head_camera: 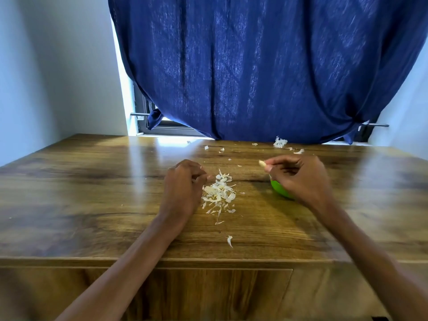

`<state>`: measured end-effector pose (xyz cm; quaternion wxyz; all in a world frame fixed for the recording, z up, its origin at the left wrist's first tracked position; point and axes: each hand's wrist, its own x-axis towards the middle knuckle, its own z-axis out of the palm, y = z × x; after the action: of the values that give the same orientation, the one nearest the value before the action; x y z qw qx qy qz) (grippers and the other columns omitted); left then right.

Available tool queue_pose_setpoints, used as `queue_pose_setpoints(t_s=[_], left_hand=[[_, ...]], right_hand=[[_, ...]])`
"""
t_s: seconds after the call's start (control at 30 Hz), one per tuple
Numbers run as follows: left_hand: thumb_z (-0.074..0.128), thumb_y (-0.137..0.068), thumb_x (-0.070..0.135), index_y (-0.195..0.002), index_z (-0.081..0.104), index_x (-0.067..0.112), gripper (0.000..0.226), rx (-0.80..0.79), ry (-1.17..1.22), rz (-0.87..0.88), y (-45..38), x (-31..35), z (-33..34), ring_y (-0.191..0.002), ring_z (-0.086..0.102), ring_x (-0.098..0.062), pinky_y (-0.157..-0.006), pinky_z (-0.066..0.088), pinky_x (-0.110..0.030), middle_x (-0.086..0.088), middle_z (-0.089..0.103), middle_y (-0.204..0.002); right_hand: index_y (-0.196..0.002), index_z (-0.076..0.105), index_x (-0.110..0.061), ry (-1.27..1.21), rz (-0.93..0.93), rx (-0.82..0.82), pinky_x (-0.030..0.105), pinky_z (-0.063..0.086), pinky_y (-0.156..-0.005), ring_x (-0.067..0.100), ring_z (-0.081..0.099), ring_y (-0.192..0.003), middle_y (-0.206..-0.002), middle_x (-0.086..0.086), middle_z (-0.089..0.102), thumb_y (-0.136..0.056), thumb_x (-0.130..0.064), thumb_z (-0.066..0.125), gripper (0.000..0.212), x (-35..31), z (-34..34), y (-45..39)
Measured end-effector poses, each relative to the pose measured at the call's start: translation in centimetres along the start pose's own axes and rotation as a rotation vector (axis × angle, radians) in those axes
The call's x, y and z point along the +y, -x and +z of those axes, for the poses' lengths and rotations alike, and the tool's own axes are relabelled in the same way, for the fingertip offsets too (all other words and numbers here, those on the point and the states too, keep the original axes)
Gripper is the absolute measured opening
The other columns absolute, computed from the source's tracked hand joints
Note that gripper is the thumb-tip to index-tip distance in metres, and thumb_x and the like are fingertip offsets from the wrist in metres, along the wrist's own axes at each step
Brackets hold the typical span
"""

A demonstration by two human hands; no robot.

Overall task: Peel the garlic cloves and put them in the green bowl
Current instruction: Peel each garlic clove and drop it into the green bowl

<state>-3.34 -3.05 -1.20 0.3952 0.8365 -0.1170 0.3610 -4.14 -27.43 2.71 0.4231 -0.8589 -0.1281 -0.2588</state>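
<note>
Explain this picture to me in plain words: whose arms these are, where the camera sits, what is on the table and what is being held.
There is no machine here. The arms belong to a person, and the single picture comes from a wide-angle camera worn on that person's head, looking forward and down. That is why both arms reach in from the bottom.

The surface is a wooden table in front of a blue curtain. A pile of garlic skins lies between the hands, with more scraps near the far edge.

The right hand pinches a garlic clove in its fingertips. It covers most of the green bowl, so what the bowl holds is hidden.

The left hand rests beside the pile, fingers curled. Whether it holds anything cannot be told.
</note>
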Motion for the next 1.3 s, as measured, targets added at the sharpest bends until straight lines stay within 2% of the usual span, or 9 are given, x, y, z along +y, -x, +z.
queue_pose_setpoints(t_s=[0.2,0.33,0.43,0.53,0.63,0.7,0.8,0.97,1.3], left_hand=[[0.083,-0.081,0.008,-0.090,0.082,0.012,0.010,-0.030,0.037,-0.051,0.3,0.4,0.0,-0.062,0.065,0.006,-0.065,0.054,-0.011,0.000,0.079,-0.084],[0.063,-0.100,0.015,-0.089,0.078,0.010,0.020,0.059,0.074,-0.037,0.2,0.2,-0.2,-0.056,0.069,-0.007,-0.059,0.059,-0.040,0.004,0.074,-0.070],[0.046,-0.107,0.027,-0.100,0.073,0.006,0.035,0.080,0.021,-0.037,0.3,0.6,-0.4,-0.060,0.067,-0.003,-0.061,0.058,-0.037,0.004,0.071,-0.070],[0.035,-0.108,0.037,-0.098,0.071,0.004,0.050,0.047,-0.104,-0.063,0.4,1.0,-0.6,-0.062,0.069,-0.021,-0.060,0.054,-0.037,-0.007,0.072,-0.071],[0.040,-0.110,0.033,-0.095,0.073,0.005,0.046,0.009,-0.178,-0.112,0.4,0.3,-0.4,-0.070,0.068,-0.026,-0.064,0.052,-0.037,-0.011,0.074,-0.081],[0.051,-0.104,0.014,-0.115,0.071,0.006,0.024,-0.053,-0.257,-0.148,0.2,-0.2,-0.3,-0.098,0.067,-0.030,-0.083,0.055,-0.043,-0.013,0.073,-0.106],[0.061,-0.086,-0.009,-0.138,0.058,0.008,0.054,-0.173,-0.363,-0.216,0.3,-0.1,-0.2,-0.129,0.048,-0.029,-0.101,0.046,-0.037,-0.011,0.059,-0.137],[0.062,-0.087,-0.001,-0.128,0.065,0.007,0.042,-0.148,-0.392,-0.149,0.4,0.2,-0.4,-0.126,0.048,-0.026,-0.101,0.046,-0.036,-0.009,0.058,-0.133],[0.062,-0.090,0.005,-0.115,0.070,0.010,0.027,-0.113,-0.384,-0.116,0.2,-0.2,-0.1,-0.120,0.048,-0.023,-0.095,0.046,-0.033,-0.005,0.056,-0.125]], right_hand=[[-0.078,0.073,-0.030,0.412,0.097,-0.120,0.001,0.041,-0.052,-0.012,0.061,-0.062,-0.071,-0.019,0.067,-0.082,-0.015,0.081,0.017,3.1,-4.3,-2.9],[-0.080,0.073,-0.031,0.464,0.132,-0.125,0.004,0.035,-0.052,-0.010,0.057,-0.066,-0.073,-0.020,0.065,-0.086,-0.012,0.076,0.020,3.7,-4.2,-3.9],[-0.083,0.076,-0.035,0.450,0.092,-0.091,0.004,0.034,-0.058,-0.005,0.058,-0.077,-0.084,-0.016,0.068,-0.090,-0.004,0.068,0.032,3.0,-3.7,-4.5],[-0.085,0.076,-0.036,0.412,0.016,-0.088,0.007,0.036,-0.050,-0.006,0.061,-0.067,-0.085,-0.018,0.068,-0.093,-0.001,0.062,0.039,1.4,-2.0,-4.5],[-0.093,0.075,-0.033,0.355,-0.056,-0.212,0.008,0.046,-0.051,-0.002,0.065,-0.070,-0.092,-0.016,0.069,-0.093,-0.001,0.062,0.035,0.3,1.1,-4.5],[-0.097,0.074,-0.029,0.336,-0.077,-0.304,0.005,0.047,-0.055,0.000,0.064,-0.078,-0.100,-0.011,0.070,-0.093,0.000,0.062,0.032,0.0,3.5,-5.0],[-0.103,0.075,-0.024,0.367,-0.104,-0.389,0.006,0.041,-0.053,-0.007,0.056,-0.078,-0.099,-0.011,0.068,-0.094,-0.006,0.065,0.023,-0.3,6.7,-5.7],[-0.100,0.077,-0.023,0.497,-0.133,-0.465,0.013,0.047,-0.067,0.002,0.062,-0.084,-0.109,-0.003,0.072,-0.091,-0.004,0.069,0.023,0.1,9.3,-6.5],[-0.088,0.072,-0.019,0.607,-0.148,-0.541,0.031,0.057,-0.085,0.004,0.065,-0.083,-0.089,-0.006,0.071,-0.085,-0.012,0.076,0.009,-0.6,10.9,-8.1]])
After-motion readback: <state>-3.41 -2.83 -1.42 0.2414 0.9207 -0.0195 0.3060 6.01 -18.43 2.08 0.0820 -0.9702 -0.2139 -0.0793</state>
